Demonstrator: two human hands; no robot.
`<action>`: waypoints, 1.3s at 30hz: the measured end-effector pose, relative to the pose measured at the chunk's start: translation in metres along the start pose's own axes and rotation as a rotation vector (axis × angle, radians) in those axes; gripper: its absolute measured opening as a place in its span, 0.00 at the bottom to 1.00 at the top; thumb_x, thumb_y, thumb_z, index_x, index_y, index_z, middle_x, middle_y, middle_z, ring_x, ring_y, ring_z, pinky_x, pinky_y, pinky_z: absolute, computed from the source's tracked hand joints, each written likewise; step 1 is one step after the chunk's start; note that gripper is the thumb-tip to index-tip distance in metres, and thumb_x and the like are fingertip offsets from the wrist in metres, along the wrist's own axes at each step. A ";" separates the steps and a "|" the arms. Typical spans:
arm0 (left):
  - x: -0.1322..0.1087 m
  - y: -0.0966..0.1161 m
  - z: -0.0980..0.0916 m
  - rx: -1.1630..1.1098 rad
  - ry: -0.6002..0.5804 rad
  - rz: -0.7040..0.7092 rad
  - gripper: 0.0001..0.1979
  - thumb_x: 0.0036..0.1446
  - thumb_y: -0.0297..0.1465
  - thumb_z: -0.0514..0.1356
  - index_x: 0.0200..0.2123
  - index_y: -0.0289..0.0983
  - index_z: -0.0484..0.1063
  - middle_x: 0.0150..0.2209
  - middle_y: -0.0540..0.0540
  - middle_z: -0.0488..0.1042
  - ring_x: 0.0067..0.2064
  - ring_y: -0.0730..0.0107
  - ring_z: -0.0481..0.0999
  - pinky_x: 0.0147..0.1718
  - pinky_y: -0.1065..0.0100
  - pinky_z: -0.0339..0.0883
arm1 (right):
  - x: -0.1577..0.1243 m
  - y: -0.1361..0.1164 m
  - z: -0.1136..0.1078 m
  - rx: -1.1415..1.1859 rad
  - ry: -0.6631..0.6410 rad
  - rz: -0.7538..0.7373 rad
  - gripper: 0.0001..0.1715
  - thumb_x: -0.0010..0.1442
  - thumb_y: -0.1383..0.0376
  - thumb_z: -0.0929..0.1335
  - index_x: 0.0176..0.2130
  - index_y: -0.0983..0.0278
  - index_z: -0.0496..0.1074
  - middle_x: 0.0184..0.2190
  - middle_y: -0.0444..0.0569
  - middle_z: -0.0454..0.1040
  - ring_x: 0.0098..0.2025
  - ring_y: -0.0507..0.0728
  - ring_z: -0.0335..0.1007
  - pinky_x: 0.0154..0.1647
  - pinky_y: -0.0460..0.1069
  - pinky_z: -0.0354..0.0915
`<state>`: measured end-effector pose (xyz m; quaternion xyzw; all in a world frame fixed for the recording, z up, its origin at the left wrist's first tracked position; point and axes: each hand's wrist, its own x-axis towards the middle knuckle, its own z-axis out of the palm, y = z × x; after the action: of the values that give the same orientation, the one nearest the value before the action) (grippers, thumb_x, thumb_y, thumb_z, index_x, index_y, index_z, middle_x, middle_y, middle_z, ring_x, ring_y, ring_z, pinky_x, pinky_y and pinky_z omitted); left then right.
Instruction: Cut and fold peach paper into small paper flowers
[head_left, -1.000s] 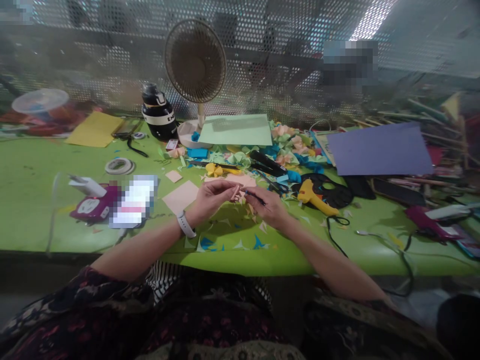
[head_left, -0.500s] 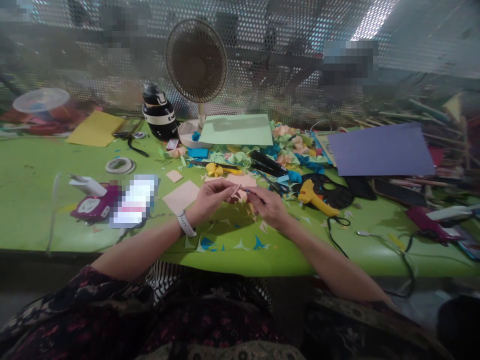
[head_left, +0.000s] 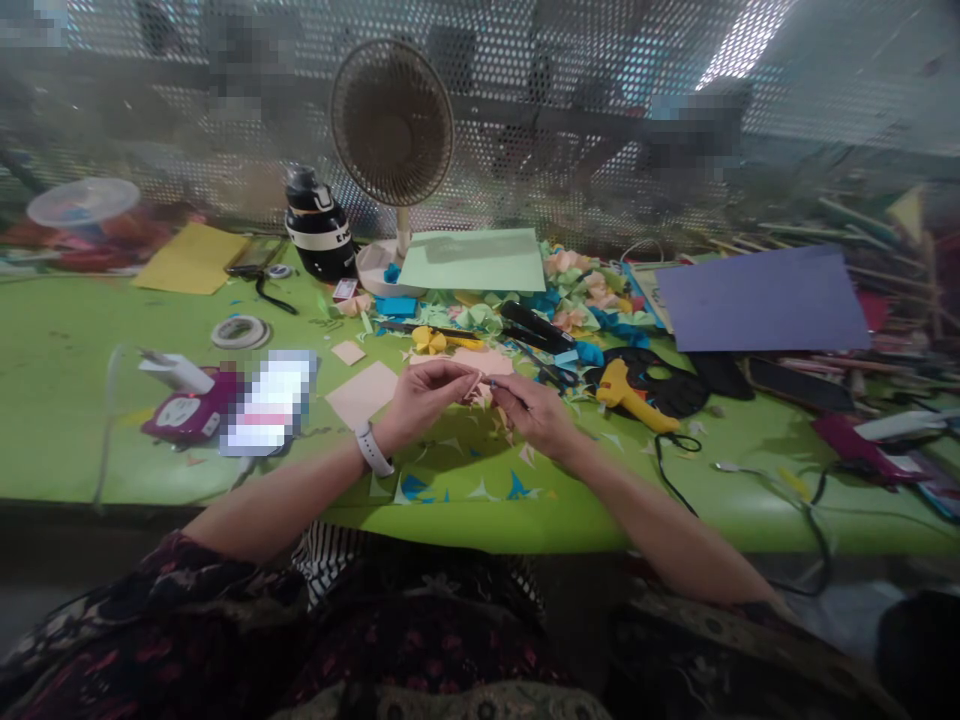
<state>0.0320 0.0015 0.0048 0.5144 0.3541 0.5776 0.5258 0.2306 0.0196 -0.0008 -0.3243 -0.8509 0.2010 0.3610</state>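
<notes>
My left hand [head_left: 429,402] is closed in a pinch on a small pale pink paper piece [head_left: 478,378], mostly covered by the fingertips. Close against it on the right, my right hand [head_left: 536,412] is closed around a thin dark tool [head_left: 489,381] whose tip meets the paper; its kind is not clear. Both hands hover just over the green table [head_left: 450,515]. Left of them lie a pink paper sheet [head_left: 363,394] and a smaller pink square [head_left: 349,352]. Pointed paper offcuts [head_left: 519,487] are scattered beneath the hands.
Behind the hands, cut paper pieces [head_left: 480,317] surround a black stapler [head_left: 536,328]. A yellow glue gun [head_left: 634,395] lies to the right with its cord. A fan [head_left: 392,125], a black bottle [head_left: 321,230], a tape roll [head_left: 240,331] and a lit phone [head_left: 271,400] stand or lie around.
The fingertips have shifted slightly, and less of the pink paper piece shows between them. Everything else on the table stays where it was.
</notes>
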 end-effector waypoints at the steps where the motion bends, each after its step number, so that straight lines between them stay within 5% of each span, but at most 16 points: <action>1: 0.000 0.001 0.000 -0.001 0.005 -0.004 0.16 0.45 0.42 0.73 0.31 0.35 0.81 0.27 0.46 0.80 0.27 0.73 0.76 0.29 0.70 0.73 | 0.000 0.000 0.000 -0.001 -0.005 0.001 0.21 0.70 0.55 0.60 0.49 0.61 0.76 0.41 0.54 0.80 0.42 0.58 0.77 0.44 0.53 0.72; 39: -0.001 -0.004 -0.002 0.115 -0.036 0.111 0.14 0.48 0.40 0.71 0.30 0.34 0.80 0.29 0.43 0.81 0.29 0.71 0.77 0.30 0.69 0.74 | 0.001 -0.010 -0.005 0.004 -0.093 0.139 0.32 0.70 0.44 0.53 0.41 0.61 0.73 0.23 0.45 0.75 0.23 0.52 0.67 0.28 0.47 0.62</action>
<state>0.0310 0.0017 0.0005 0.5728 0.3481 0.5752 0.4689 0.2291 0.0136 0.0088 -0.3721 -0.8419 0.2420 0.3069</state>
